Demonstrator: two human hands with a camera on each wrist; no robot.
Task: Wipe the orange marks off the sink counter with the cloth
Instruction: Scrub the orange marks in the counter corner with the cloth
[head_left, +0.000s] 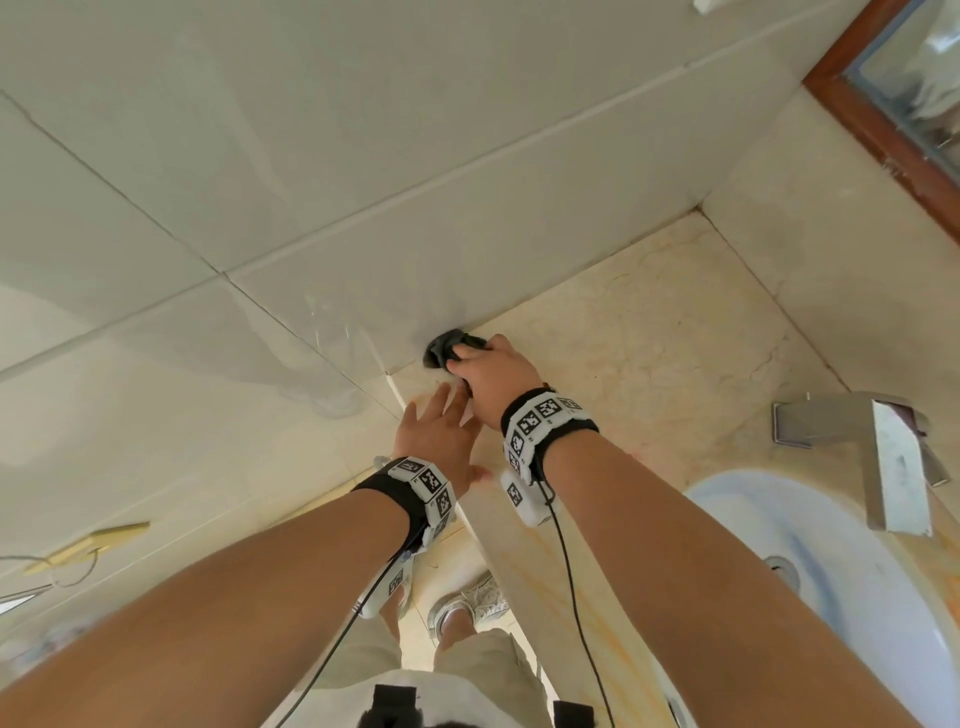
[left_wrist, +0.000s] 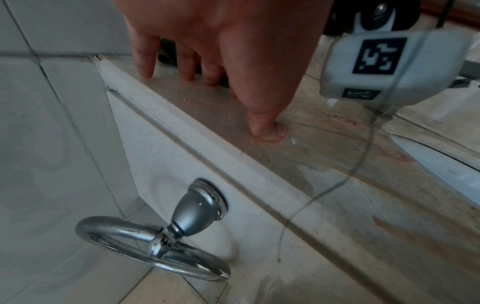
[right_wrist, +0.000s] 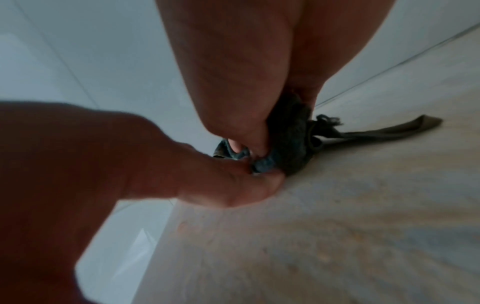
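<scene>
Cloth (head_left: 445, 351) sits bunched at the counter's (head_left: 675, 332) back edge by the wall, pinched in the right hand (head_left: 496, 376). Left hand (head_left: 441, 434) rests spread, fingers straight, holding nothing. Orange marks (left_wrist: 342, 121) remain nearer the basin (head_left: 810, 545), so I'd say wiping has barely started.

Back: tiled wall (head_left: 363, 156) closes the counter (head_left: 649, 332).
Right: faucet (head_left: 878, 441) and basin (head_left: 779, 525) stand there.
Between: bare counter, passable.
</scene>
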